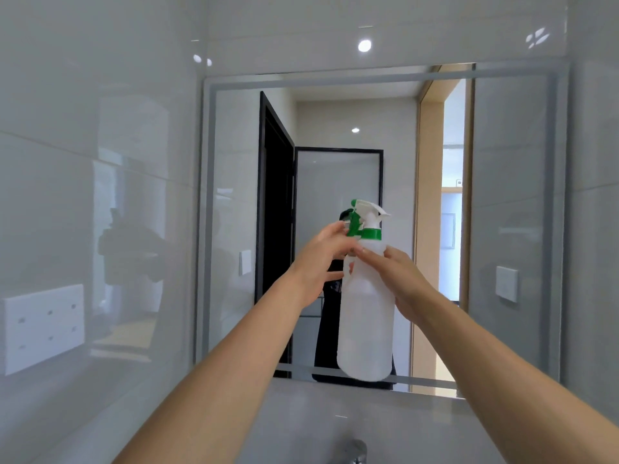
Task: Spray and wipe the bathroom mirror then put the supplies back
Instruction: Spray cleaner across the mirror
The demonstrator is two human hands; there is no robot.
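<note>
1. The bottle (366,306) is held upright in front of the mirror (509,162), above the tap (356,452). The left hand (321,259) curls at its neck by the green trigger; the right hand (400,279) wraps its shoulder.
2. Risk — the nozzle looks turned sideways, so a squeeze could miss the glass and wet the wall.
3. A loose grip could drop the bottle.
4. Contents: translucent white body — fill level unreadable.

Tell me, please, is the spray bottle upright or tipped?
Upright: the bottle has its green-collared head on top and base straight below, held in both hands.
</note>
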